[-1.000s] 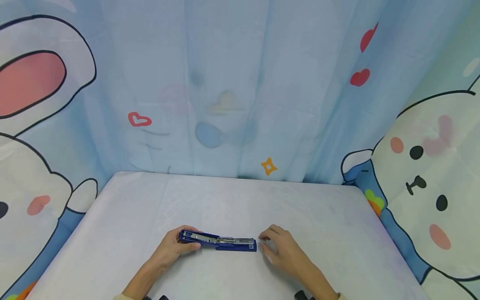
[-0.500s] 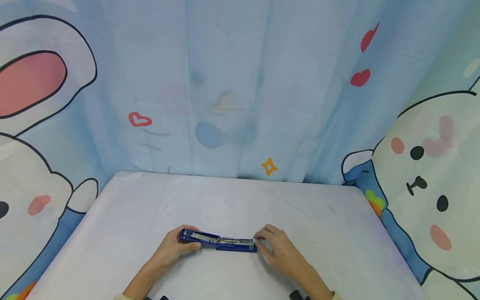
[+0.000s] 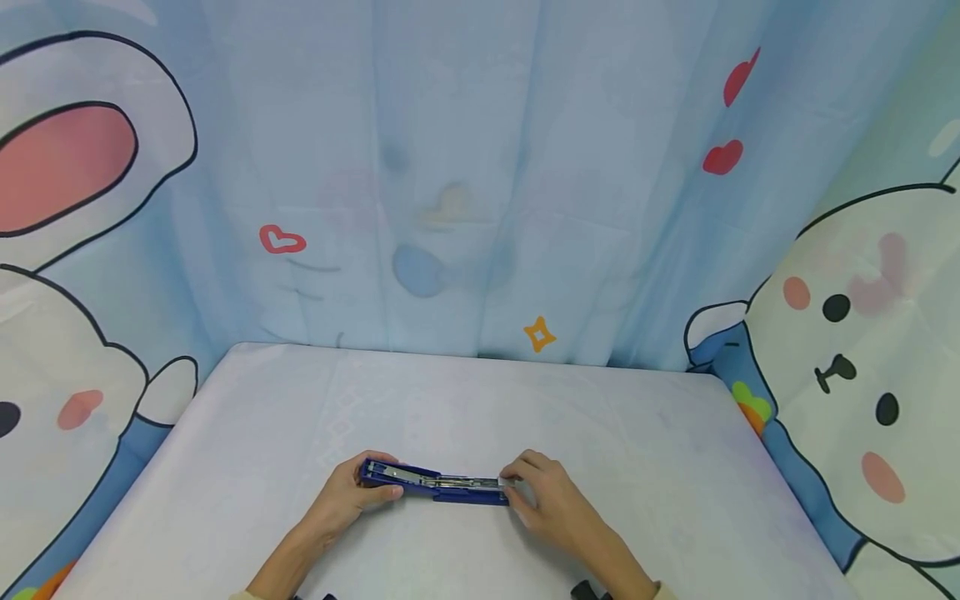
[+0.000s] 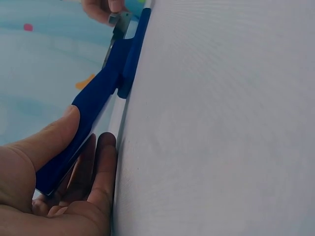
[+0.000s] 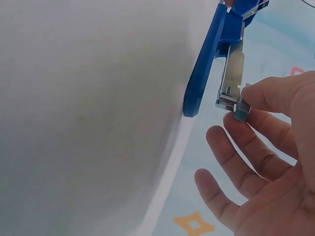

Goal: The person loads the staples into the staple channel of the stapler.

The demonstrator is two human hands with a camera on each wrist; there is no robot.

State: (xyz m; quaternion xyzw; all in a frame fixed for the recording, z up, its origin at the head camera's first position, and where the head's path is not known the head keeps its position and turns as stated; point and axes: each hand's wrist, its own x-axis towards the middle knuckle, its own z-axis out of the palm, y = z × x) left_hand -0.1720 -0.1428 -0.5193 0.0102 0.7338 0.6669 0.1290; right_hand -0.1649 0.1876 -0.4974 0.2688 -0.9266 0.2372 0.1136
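A blue stapler (image 3: 468,497) lies opened out on the table, its metal staple channel (image 5: 233,69) exposed. My left hand (image 3: 352,487) grips the cap end, with the thumb on one side and fingers beneath, as the left wrist view shows. At the other end, my right hand (image 3: 551,496) pinches a short strip of staples (image 5: 241,111) between thumb and fingers. The strip is right at the front end of the channel, overlapping it in the right wrist view. The other right fingers spread loosely below. In the left wrist view the blue base (image 4: 134,61) rests along the white surface.
A white cloth covers the table (image 3: 420,408). Behind it hangs a light blue curtain (image 3: 465,167) with cartoon prints. Dark wrist-worn gear (image 3: 585,590) shows at the bottom edge of the head view.
My right hand has moved left with the staples, from just off the stapler's front end to over the channel's tip. The left hand and stapler have stayed nearly still.
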